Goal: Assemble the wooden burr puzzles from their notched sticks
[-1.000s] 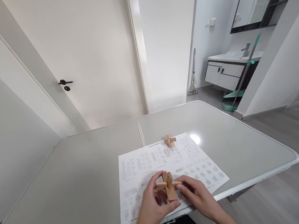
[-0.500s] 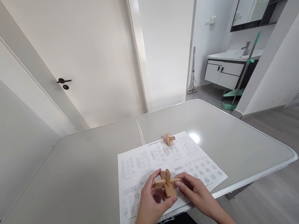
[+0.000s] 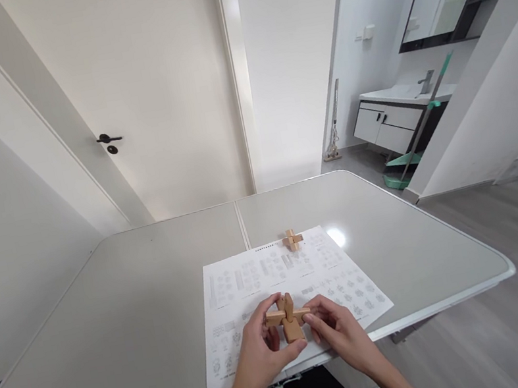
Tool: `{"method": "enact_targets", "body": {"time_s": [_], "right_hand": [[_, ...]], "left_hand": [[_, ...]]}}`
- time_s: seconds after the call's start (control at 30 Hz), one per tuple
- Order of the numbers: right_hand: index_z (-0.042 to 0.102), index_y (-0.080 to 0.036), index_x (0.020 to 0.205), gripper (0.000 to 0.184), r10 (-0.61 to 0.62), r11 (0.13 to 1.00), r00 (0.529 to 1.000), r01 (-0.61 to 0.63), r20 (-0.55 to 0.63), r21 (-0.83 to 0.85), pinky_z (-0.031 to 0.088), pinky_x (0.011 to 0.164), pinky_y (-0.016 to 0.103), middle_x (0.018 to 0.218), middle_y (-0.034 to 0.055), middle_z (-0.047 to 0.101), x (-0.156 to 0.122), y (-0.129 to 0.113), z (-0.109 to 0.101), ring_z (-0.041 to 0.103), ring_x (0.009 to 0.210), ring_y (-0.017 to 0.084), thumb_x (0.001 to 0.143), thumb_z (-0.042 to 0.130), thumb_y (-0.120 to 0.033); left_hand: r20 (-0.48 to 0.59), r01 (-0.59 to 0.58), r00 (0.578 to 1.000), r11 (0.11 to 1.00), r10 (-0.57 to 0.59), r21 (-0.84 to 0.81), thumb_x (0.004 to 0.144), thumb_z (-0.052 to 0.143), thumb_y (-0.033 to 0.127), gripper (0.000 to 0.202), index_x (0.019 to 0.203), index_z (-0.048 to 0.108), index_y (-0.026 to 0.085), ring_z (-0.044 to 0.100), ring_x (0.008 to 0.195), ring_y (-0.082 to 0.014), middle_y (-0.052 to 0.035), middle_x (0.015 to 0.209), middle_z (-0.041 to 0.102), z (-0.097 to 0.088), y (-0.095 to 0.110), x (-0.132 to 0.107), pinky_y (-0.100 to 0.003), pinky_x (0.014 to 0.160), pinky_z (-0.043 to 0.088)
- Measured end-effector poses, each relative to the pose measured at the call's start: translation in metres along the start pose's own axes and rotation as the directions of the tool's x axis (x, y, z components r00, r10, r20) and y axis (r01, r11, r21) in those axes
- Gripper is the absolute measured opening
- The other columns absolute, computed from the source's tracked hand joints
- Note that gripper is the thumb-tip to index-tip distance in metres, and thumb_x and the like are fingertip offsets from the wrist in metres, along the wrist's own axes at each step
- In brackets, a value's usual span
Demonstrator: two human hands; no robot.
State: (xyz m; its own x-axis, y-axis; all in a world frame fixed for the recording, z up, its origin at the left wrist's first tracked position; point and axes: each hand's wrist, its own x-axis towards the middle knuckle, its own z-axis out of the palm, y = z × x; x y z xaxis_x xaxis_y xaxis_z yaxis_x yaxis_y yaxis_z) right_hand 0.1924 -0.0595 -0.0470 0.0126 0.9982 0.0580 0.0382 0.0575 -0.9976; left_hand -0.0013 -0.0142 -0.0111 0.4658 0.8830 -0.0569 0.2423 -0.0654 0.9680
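A wooden burr puzzle of crossed sticks is held just above a printed instruction sheet near the table's front edge. My left hand grips its left side, thumb and fingers curled around the sticks. My right hand pinches the end of the horizontal stick on the right. A second, smaller wooden cross puzzle rests at the sheet's far edge, apart from both hands.
The grey folding table has a seam down its middle and rounded corners. A white door with a black handle stands behind. To the right are a vanity cabinet, a green mop and dustpan and wooden floor.
Both hands and the puzzle stay in nearly the same spot. The puzzle has turned slightly between the fingers, and the view has shifted a little.
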Motion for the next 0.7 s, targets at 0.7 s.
{"method": "enact_targets", "body": {"time_s": [0.7], "right_hand": [[0.064, -0.018, 0.101, 0.043, -0.009, 1.000, 0.998, 0.009, -0.060, 0.001, 0.044, 0.061, 0.029, 0.071, 0.0019, 0.063, 0.000, 0.005, 0.002, 0.054, 0.061, 0.017, 0.095, 0.058, -0.060]], "left_hand": [[-0.009, -0.024, 1.000, 0.998, 0.024, 0.054, 0.075, 0.079, 0.031, 0.079, 0.146, 0.045, 0.026, 0.045, 0.061, -0.0109, 0.0010, 0.085, 0.058, 0.000, -0.003, -0.001, -0.025, 0.058, 0.043]]}}
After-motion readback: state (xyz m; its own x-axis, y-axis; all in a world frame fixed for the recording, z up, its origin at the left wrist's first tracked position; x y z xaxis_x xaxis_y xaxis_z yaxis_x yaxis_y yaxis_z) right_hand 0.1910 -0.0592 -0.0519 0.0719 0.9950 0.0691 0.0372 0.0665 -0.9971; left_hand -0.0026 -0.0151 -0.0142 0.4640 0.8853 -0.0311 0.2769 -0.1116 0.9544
